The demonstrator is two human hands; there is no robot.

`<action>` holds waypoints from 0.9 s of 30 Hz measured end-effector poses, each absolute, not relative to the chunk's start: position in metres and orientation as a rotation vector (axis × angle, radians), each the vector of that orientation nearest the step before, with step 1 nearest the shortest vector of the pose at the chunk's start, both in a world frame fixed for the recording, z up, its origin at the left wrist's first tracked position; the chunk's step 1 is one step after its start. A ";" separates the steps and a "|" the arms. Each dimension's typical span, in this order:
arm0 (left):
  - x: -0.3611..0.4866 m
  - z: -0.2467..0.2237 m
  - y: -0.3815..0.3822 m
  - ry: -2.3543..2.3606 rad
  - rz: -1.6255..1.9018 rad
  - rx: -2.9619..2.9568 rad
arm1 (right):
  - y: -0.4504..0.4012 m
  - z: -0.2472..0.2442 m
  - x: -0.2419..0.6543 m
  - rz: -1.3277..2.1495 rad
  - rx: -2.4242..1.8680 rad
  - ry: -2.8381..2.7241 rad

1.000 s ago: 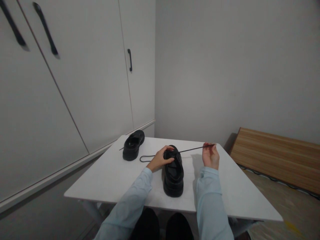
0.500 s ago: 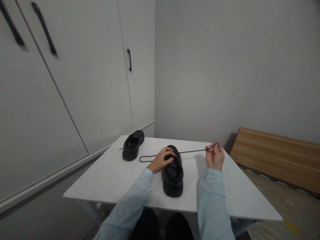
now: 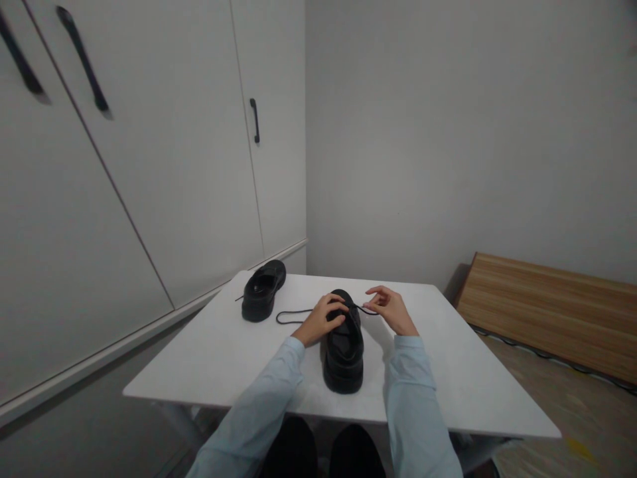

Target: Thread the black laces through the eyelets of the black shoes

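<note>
Hands (image 3: pixel 322 320) at black shoe (image 3: pixel 343 377), second shoe (image 3: pixel 257 310) (farther left), cabinet (image 3: pixel 174 166)

Two shoes (image 3: pixel 343 377) (image 3: pixel 257 311), two hands (image 3: pixel 319 321) (image 3: pixel 392 312)
One desk (image 3: pixel 219 365), three door handles (image 3: pixel 255 121) (image 3: pixel 83 60) (image 3: pixel 20 56), two sleeves (image 3: pixel 259 395) (image 3: pixel 415 398), two knees (image 3: pixel 293 446) (image 3: pixel 354 451), one wooden board (image 3: pixel 542 312).

Glossy black shoe (image 3: pixel 344 358), wood-grained panel (image 3: pixel 545 312)
</note>
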State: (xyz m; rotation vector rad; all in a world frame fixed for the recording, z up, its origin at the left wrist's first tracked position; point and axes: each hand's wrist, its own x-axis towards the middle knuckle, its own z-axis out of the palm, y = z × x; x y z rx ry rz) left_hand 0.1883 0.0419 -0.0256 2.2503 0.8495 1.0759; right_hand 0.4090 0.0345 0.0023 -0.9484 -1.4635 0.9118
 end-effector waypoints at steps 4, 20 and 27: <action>0.190 -0.026 0.041 0.861 1.080 2.271 | 0.037 -0.002 0.403 0.960 -0.967 -1.570; 0.195 -0.028 0.041 0.927 1.118 2.300 | 0.041 -0.007 0.395 0.981 -0.951 -1.626; 0.200 -0.029 0.041 1.014 1.168 2.242 | 0.042 -0.007 0.394 0.863 -1.013 -1.649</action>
